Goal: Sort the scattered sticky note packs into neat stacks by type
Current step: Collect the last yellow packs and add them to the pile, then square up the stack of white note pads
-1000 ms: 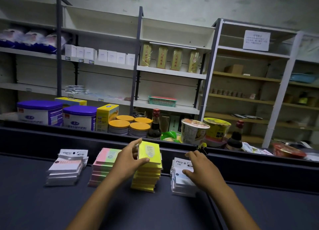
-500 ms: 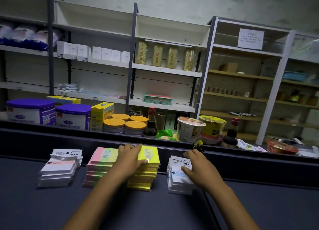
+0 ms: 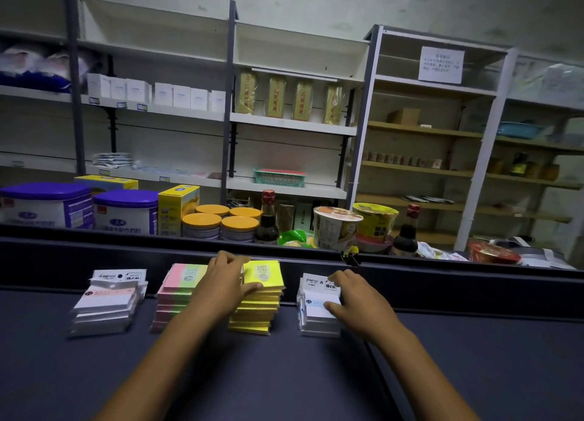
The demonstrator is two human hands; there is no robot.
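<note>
Left fingers (image 3: 230, 258): curled over the far edge of the yellow stack (image 3: 257, 297), thumb (image 3: 252, 287) laid on its top pack; a clamp that looks meant to square the packs.
Right fingers (image 3: 339, 277): bent down on the top of the white stack (image 3: 319, 307), thumb at its near edge, pinching the top pack, probably to hold the pile from sliding.
Left hand (image 3: 221, 286): lies between the yellow stack and the pink-green stack (image 3: 178, 294), hiding part of both.
Right hand (image 3: 357, 300): covers the white stack's right side.
Fourth stack (image 3: 109, 303): white packs at far left, untouched, leaning a little askew.
Desk (image 3: 284, 373): carries all four piles in one row by the far rail, one type each; the sorting looks nearly done, with tidying left.
</note>
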